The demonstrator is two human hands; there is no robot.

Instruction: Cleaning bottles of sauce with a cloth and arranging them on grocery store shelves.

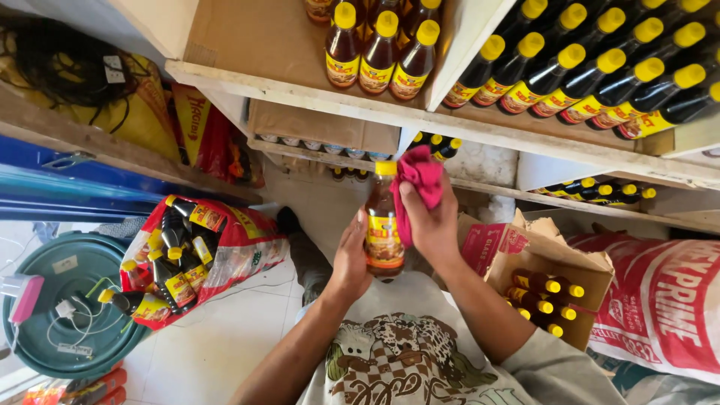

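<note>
At the far left a teal drum lid (pixel 71 300) lies on the floor, and beside it a torn red sack (pixel 225 247) spills yellow-capped bottles. In the middle, the left hand (pixel 350 262) is curled shut around the lower body of a brown sauce bottle (pixel 384 232), which stands upright, its long axis vertical, cap toward the wooden shelf (pixel 300 94) above. The right hand (pixel 431 221) closes on a pink cloth (pixel 416 180), pressing it against the bottle's upper right side, so both hands touch it, the left from below-left. To the right, an open cardboard box (pixel 555 277) holds more bottles.
</note>
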